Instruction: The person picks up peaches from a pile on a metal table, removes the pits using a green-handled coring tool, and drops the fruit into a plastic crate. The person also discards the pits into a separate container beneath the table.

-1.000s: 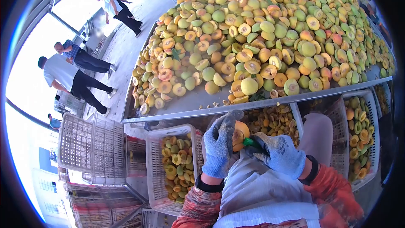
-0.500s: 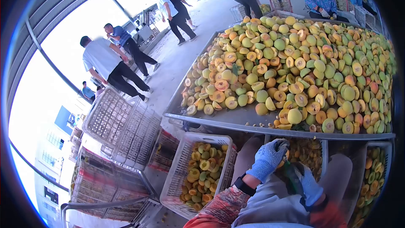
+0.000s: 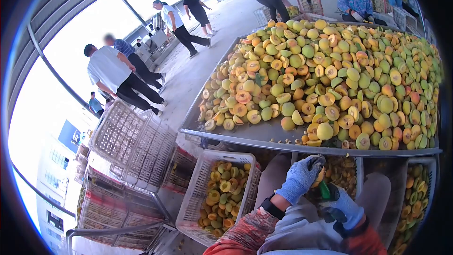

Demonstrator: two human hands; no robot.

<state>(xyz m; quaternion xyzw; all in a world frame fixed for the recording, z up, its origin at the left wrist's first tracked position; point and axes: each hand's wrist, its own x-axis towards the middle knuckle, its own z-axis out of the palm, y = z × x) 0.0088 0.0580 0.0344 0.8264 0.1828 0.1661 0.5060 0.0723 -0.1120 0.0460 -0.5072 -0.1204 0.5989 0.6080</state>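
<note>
My left hand, in a blue-grey knit glove, is closed around an apricot half just below the front edge of a metal table. In my right hand, also gloved, is a small tool with a green handle, held close to that fruit. The tool's working end is hidden by the fruit and fingers. Beneath both hands, a crate holds what look like small fruit scraps or pits. A heap of whole and halved apricots covers much of the table ahead.
The metal table's rim runs before my knees. To the left stands a white crate of apricot halves; another filled crate is at right. Stacked crates and a metal rail are farther left. Several people stand beyond.
My right hand has turned slightly, and the green handle shows more clearly by the fruit. My left hand keeps its grip. People in the background have walked on, and the view has shifted a little.
</note>
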